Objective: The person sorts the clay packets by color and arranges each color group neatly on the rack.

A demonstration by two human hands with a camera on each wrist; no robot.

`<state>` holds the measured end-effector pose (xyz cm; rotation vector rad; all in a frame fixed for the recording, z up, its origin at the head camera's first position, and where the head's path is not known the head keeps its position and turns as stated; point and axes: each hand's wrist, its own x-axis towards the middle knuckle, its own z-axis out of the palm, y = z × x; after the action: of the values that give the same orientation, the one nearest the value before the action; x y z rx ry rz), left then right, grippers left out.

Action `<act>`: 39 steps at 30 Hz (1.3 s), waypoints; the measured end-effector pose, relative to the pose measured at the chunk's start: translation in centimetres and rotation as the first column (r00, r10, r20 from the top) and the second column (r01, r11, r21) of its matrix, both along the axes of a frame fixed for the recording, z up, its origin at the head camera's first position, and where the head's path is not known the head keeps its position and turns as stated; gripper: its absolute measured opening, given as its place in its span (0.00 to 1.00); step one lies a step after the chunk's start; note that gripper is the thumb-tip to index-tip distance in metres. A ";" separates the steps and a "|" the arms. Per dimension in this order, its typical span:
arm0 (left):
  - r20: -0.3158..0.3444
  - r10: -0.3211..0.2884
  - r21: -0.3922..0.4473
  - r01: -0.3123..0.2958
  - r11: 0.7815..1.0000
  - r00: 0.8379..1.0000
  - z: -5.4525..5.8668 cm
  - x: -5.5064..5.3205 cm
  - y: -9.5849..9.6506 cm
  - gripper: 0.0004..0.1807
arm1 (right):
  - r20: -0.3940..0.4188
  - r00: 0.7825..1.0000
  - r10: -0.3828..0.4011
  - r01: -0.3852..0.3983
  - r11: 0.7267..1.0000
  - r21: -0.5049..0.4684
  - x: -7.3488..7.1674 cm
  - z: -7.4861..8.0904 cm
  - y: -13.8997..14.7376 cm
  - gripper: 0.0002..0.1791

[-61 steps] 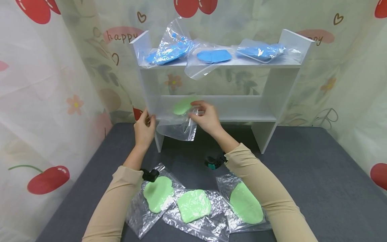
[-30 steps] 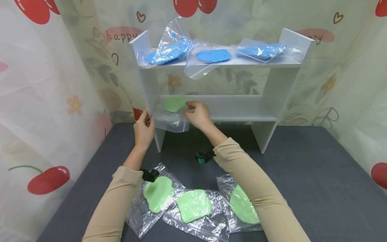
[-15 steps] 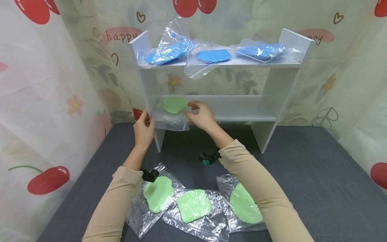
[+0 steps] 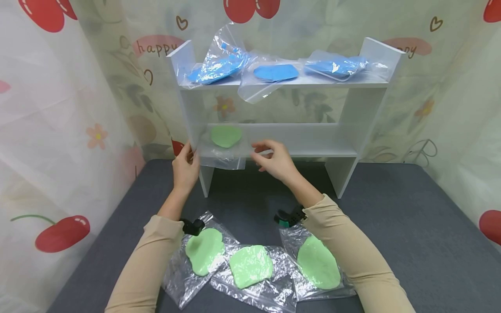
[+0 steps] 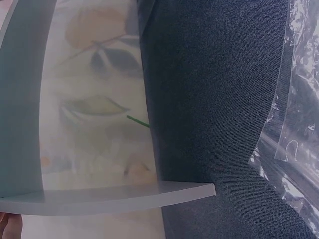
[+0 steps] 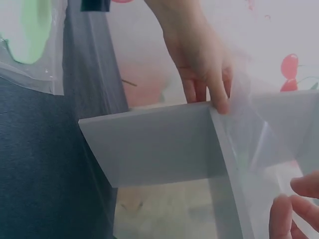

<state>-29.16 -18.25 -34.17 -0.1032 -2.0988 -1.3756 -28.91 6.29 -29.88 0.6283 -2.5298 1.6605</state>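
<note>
My left hand [image 4: 185,170] holds the left side panel of a white two-tier shelf [image 4: 313,150]. In the right wrist view, its thumb and fingers meet the panel's edge. On the lower board's left end lies a clear zip bag [image 4: 225,161] with a flat green slab [image 4: 226,136] inside, its zip end hanging over the front edge. Just right of that bag, my right hand [image 4: 276,162] hovers in front of the board, fingers loosely bent and holding nothing. The right wrist view catches only its fingertips [image 6: 294,206] at the lower right.
Three clear bags with blue contents [image 4: 219,69] occupy the top board, one draping over its front. Nearer on the dark table [image 4: 411,226], three bagged green slabs [image 4: 251,266] lie side by side, partly overlapping. A printed curtain [image 4: 51,130] surrounds the table.
The right hand first carried the bag left onto the lower board, then let it go and drew back to the right. The left hand stays at the side panel.
</note>
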 end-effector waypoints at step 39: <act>0.223 -0.106 -0.056 0.122 0.991 0.969 2.1 0.4 -1.9 0.25 | 0.122 0.986 0.110 -0.135 0.966 0.221 5.8 -7.7 12.8 0.19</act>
<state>-28.81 -20.10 -32.11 -0.1061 -2.3578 -1.4371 -23.09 19.10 -37.56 0.7452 -2.8428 1.4878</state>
